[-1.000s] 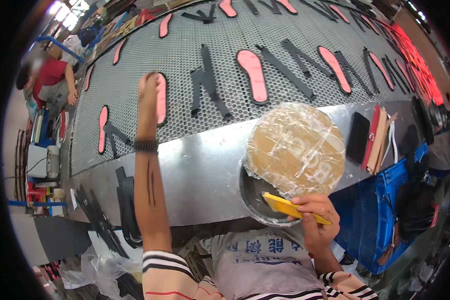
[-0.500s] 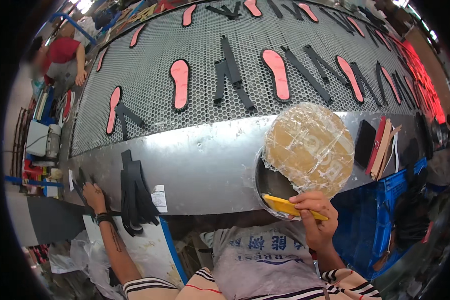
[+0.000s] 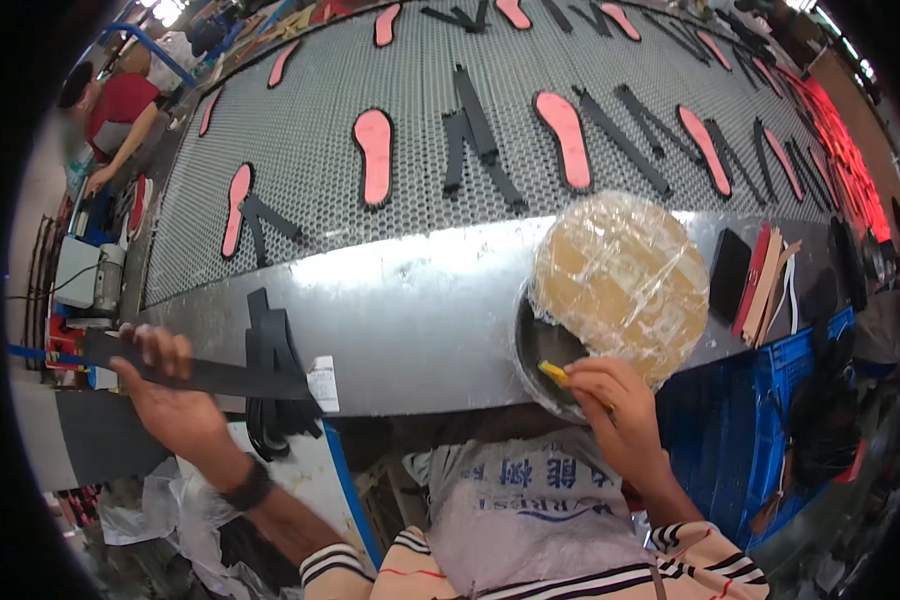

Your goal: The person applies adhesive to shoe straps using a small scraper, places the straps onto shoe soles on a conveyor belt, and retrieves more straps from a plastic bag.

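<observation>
Pointing just past three o'clock, black strip (image 3: 235, 377) pinched in left hand (image 3: 175, 412); right hand (image 3: 618, 405), at three, pinches yellow scraper (image 3: 553, 373).

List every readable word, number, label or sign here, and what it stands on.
Grey apron: blue printed characters and letters, wording not copied here.
White label: print too small to read.
Round tan cover: faint marks, too blurred to read.
</observation>
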Tool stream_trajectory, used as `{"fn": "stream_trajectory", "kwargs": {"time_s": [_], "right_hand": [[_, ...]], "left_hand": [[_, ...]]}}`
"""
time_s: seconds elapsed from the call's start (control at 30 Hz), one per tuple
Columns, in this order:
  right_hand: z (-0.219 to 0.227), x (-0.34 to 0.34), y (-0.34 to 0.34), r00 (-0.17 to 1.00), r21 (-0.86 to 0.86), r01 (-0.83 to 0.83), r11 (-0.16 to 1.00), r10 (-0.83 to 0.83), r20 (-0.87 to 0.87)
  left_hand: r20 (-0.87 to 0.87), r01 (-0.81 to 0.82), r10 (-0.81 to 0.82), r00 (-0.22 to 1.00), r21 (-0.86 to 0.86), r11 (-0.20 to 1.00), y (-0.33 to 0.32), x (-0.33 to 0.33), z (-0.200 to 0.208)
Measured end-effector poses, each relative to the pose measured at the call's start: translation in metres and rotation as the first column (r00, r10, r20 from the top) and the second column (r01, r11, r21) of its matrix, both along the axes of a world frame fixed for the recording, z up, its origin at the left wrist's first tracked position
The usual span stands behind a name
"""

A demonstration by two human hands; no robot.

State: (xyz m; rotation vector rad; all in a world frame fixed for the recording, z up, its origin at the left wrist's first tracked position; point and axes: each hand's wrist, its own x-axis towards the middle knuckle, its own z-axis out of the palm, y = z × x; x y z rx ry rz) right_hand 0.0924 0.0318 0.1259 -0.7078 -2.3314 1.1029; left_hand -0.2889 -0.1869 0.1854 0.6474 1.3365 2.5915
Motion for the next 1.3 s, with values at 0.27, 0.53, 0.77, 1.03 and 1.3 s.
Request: {"fn": "stream_trajectory", "kwargs": {"time_s": [0.27,0.53,0.77,1.03,1.3], "right_hand": [[0.005,-0.019,-0.009,0.999,0.048,-0.008,0.999,0.006,0.044],[0.009,-0.029,-0.03,0.979,-0.026,0.029,0.999,-0.033,-0.201],[0.004,-0.029,-0.024,0.98,-0.083,0.111,0.99,-0.124,-0.158],[0.001,-0.027,-0.021,0.999,-0.001,0.028,1.0,-0.028,-0.016],[0.008,-0.027,-0.023,0.988,-0.082,0.143,0.986,-0.147,-0.041]], "left_hand": [[0.379,0.01,-0.123,0.917,0.286,0.958,0.109,0.121,-0.06],[0.499,-0.082,-0.009,0.866,0.161,0.984,0.105,0.148,-0.101],[0.584,-0.011,-0.099,0.806,0.183,0.983,0.109,0.144,-0.062],[0.559,0.787,-0.558,0.613,-0.376,0.488,0.057,0.114,-0.036],[0.617,0.764,-0.615,0.491,-0.644,-0.035,0.056,0.138,-0.069]]}}
